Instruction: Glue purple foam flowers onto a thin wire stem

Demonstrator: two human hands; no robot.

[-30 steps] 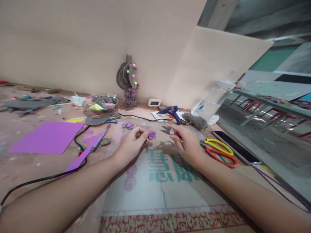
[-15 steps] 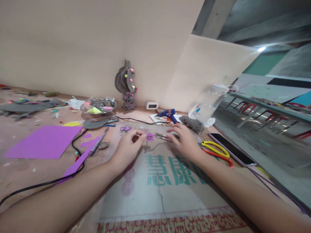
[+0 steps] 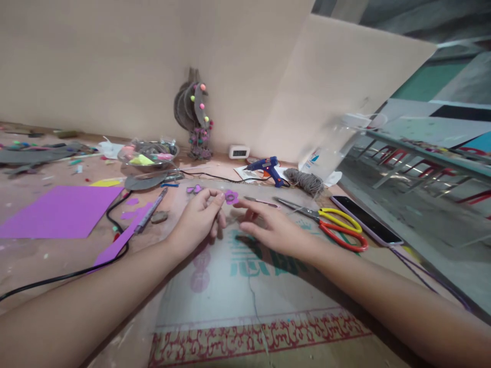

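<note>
My left hand [image 3: 200,213] is closed in a pinch on the edge of a small purple paper flower [image 3: 235,194], which has a grey coil at its centre. My right hand [image 3: 270,225] is open, its fingers stretched toward the flower and the index fingertip close to it. Whether that fingertip touches the petal I cannot tell. Just beyond the right hand lie slim metal tweezers [image 3: 262,201]. Scissors [image 3: 337,225] with one yellow and one red handle rest to its right. Small purple pieces [image 3: 194,189] lie behind my left hand.
A blue glue gun [image 3: 267,167], grey yarn [image 3: 305,181] and a clear bottle [image 3: 326,148] stand at the back right. A phone [image 3: 366,220] lies by the right edge. Purple paper [image 3: 61,212], a pen [image 3: 151,209] and a black cable [image 3: 57,278] are on the left.
My right hand has let go of the tweezers, which now lie on the board, and has moved left toward the flower. My left hand has lifted the flower slightly.
</note>
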